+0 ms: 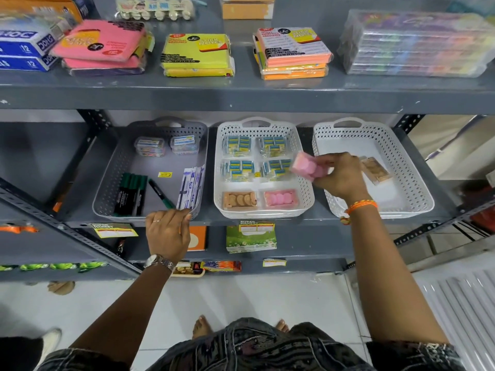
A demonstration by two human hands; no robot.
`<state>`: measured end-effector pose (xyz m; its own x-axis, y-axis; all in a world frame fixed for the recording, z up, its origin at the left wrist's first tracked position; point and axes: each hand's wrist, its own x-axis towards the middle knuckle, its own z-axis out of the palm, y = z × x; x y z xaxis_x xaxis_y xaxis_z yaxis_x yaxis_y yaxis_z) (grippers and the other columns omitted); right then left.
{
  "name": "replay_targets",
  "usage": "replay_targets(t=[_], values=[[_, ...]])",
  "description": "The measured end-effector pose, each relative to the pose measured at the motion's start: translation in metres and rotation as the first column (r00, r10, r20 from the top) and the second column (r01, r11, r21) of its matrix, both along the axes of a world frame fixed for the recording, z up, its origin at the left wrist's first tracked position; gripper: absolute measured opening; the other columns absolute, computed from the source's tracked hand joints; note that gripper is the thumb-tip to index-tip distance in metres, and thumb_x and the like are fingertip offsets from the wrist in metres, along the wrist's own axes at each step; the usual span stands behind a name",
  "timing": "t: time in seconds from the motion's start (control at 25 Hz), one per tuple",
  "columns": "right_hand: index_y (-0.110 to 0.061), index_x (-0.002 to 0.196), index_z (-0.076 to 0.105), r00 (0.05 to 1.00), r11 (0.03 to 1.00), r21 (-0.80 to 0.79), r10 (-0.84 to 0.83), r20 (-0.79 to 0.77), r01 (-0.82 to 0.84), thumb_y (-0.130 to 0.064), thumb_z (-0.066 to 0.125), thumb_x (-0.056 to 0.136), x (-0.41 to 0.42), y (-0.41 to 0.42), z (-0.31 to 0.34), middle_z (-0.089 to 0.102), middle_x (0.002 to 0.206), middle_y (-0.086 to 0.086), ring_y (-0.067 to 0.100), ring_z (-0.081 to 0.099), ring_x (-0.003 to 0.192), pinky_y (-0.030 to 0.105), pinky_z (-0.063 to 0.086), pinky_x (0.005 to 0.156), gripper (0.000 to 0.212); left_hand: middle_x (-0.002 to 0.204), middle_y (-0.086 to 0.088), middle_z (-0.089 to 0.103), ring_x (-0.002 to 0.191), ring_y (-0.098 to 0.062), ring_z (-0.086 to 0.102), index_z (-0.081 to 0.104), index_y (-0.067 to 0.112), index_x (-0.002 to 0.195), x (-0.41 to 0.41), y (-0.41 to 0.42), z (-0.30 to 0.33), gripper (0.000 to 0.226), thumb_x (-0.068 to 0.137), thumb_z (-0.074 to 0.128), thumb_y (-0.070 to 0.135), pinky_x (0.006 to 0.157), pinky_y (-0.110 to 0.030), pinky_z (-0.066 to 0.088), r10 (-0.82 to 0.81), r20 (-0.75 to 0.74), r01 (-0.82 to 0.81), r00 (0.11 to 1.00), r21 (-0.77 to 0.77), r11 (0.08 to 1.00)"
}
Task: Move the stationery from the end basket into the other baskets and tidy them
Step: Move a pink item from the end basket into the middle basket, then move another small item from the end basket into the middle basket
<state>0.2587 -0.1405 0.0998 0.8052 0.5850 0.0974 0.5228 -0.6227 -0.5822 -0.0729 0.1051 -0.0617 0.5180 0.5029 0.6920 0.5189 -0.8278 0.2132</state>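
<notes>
Your patterned garment (257,346) fills the bottom edge, with bare toes (202,326) on the white tiled floor (241,298) just beyond it. Your left hand (168,234), with a metal watch (158,261) at the wrist, rests at the front rim of the grey basket (107,183); its fingers (184,214) are curled together against the lower end of a clear sleeve of pens (190,187), though whether they truly pinch it you cannot tell from this view. Inside that grey basket lie dark green-capped markers (131,194), one loose marker (160,194) angled beside them, and two small clear boxes (166,145) at the back.

Your right hand (340,178), orange bracelet (361,206) at the wrist, is raised between the middle white basket (305,188) and the end white basket (412,167). Its fingers (321,180) pinch a pink packet (308,166), motion-blurred, held over the middle basket's right rim.

Middle basket: four blue-and-yellow packs (254,159) in two rows, a tan packet (239,200) and a pink packet of erasers (281,198) at the front. End basket: one tan packet (375,170) remains, just beyond your right hand.

Sticky-note packs (197,53) sit on the shelf (241,95) above.
</notes>
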Motion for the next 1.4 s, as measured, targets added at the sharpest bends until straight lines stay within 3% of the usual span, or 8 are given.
replay_targets(t=[0.2,0.48,0.56,0.64,0.76,0.96,1.2,1.4], values=[[-0.025,0.126,0.072,0.964,0.865,-0.427,0.257,-0.070,-0.261,-0.010,0.077,0.068,-0.018,0.050,-0.018,0.070,0.125,0.009,0.029,0.062,0.119,0.034,0.052,0.104,0.059,0.084,-0.001,0.073,0.080,-0.022,0.054,0.074,0.019,0.098,-0.001,0.002,-0.001,0.023,0.100,0.054,0.029,0.083,-0.042,0.038,0.003,0.002,-0.003,1.000,-0.007,1.000],[-0.016,0.133,0.065,0.947,0.811,-0.499,0.314,-0.068,-0.305,-0.009,0.071,0.075,-0.026,0.053,-0.047,0.064,0.132,0.011,0.030,0.056,0.125,0.031,0.047,0.106,0.059,0.084,-0.002,0.073,0.079,-0.025,0.055,0.074,0.018,0.098,0.000,0.000,-0.001,0.022,0.099,0.054,0.028,0.083,-0.043,0.039,0.001,-0.008,-0.001,1.000,-0.007,1.000],[-0.016,0.137,0.062,0.955,0.862,-0.412,0.269,-0.125,-0.297,-0.009,0.073,0.074,-0.021,0.048,-0.044,0.062,0.134,0.013,0.030,0.058,0.126,0.028,0.048,0.106,0.064,0.084,-0.002,0.073,0.078,-0.026,0.056,0.074,0.017,0.098,-0.001,0.000,0.000,0.023,0.099,0.054,0.028,0.082,-0.043,0.039,0.000,-0.016,0.000,1.000,-0.003,1.000],[-0.016,0.121,0.072,0.971,0.982,-0.073,0.162,-0.174,-0.177,-0.006,0.075,0.074,-0.008,0.038,-0.035,0.071,0.122,0.015,0.027,0.069,0.108,0.021,0.053,0.094,0.048,0.085,-0.003,0.073,0.078,-0.026,0.057,0.074,0.016,0.098,-0.001,-0.001,0.001,0.023,0.099,0.054,0.028,0.082,-0.042,0.039,0.000,-0.018,0.000,1.000,-0.002,1.000],[-0.015,0.081,0.078,0.955,0.887,0.388,-0.163,-0.247,0.252,-0.003,0.062,0.077,0.025,0.012,-0.035,0.076,0.087,0.018,0.032,0.072,0.081,0.039,0.062,0.082,0.021,0.085,-0.004,0.074,0.078,-0.025,0.058,0.075,0.015,0.097,-0.001,-0.003,0.003,0.025,0.100,0.053,0.028,0.083,-0.041,0.039,0.013,-0.014,-0.013,1.000,0.000,1.000],[-0.001,0.105,0.078,0.857,0.886,-0.047,-0.458,-0.234,0.461,-0.018,0.071,0.087,0.050,0.001,-0.070,0.074,0.116,0.021,0.041,0.064,0.118,0.039,0.049,0.105,0.026,0.085,-0.004,0.075,0.078,-0.026,0.058,0.075,0.014,0.097,-0.001,-0.005,0.006,0.029,0.101,0.051,0.029,0.082,-0.042,0.039,0.010,-0.016,-0.010,1.000,-0.006,1.000],[0.002,0.113,0.071,0.860,0.867,-0.213,-0.486,-0.155,0.451,-0.010,0.074,0.082,0.054,-0.002,-0.072,0.069,0.120,0.027,0.045,0.065,0.114,0.046,0.053,0.102,0.034,0.085,-0.004,0.076,0.075,-0.027,0.060,0.077,0.012,0.096,-0.001,-0.009,0.014,0.029,0.100,0.052,0.026,0.083,-0.041,0.039,0.008,-0.015,-0.008,1.000,-0.015,1.000],[0.002,0.121,0.066,0.826,0.845,-0.187,-0.531,-0.190,0.501,-0.010,0.075,0.085,0.052,-0.007,-0.076,0.063,0.128,0.027,0.046,0.063,0.119,0.048,0.051,0.105,0.039,0.084,-0.005,0.076,0.074,-0.029,0.061,0.077,0.011,0.096,-0.001,-0.010,0.016,0.025,0.097,0.055,0.023,0.082,-0.041,0.039,0.016,-0.029,-0.017,0.999,-0.012,1.000]])
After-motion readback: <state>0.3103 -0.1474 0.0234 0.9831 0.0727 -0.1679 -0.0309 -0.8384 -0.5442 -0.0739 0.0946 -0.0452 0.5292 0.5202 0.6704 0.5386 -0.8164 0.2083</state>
